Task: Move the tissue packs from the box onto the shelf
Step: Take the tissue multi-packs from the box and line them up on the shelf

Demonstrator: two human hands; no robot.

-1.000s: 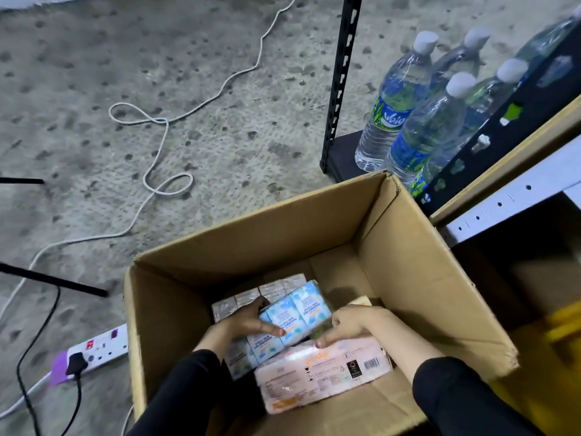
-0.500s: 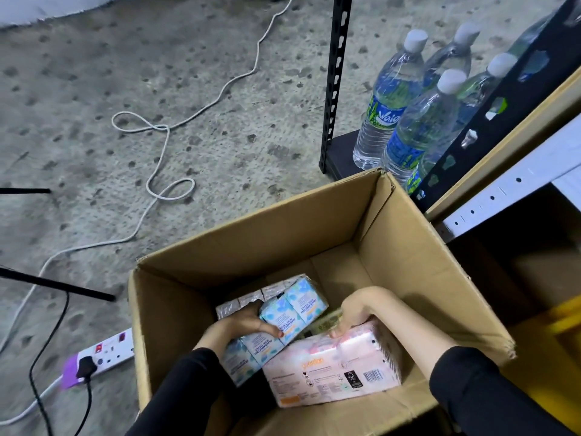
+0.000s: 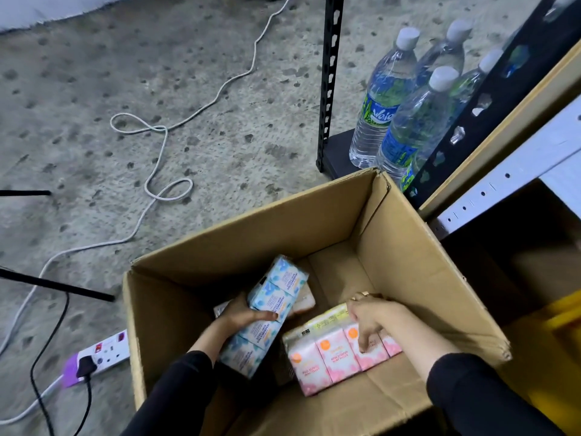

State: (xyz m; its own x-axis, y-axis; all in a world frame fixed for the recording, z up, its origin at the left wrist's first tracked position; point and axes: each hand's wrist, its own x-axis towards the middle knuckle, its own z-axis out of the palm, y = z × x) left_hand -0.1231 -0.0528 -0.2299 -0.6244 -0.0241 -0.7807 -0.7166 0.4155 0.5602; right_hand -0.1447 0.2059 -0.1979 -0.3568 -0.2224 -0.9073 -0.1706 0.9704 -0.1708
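Note:
An open cardboard box (image 3: 418,278) stands on the floor beside the shelf (image 3: 509,174). My left hand (image 3: 242,316) grips a long blue tissue pack (image 3: 270,306), tilted up on end inside the box. My right hand (image 3: 371,319) holds a pink tissue pack (image 3: 330,357) from above, fingers curled over its top edge. Another pale pack (image 3: 306,302) lies on the box floor behind the blue one, mostly hidden.
Several water bottles (image 3: 386,99) stand on the low black rack (image 3: 328,80) behind the box. A white cable (image 3: 163,146) and a power strip (image 3: 103,352) lie on the concrete floor to the left. A yellow crate (image 3: 559,335) sits at right.
The blue pack has been tipped up onto its end by my left hand. My right hand has turned the pink pack so its front faces up, and raised it.

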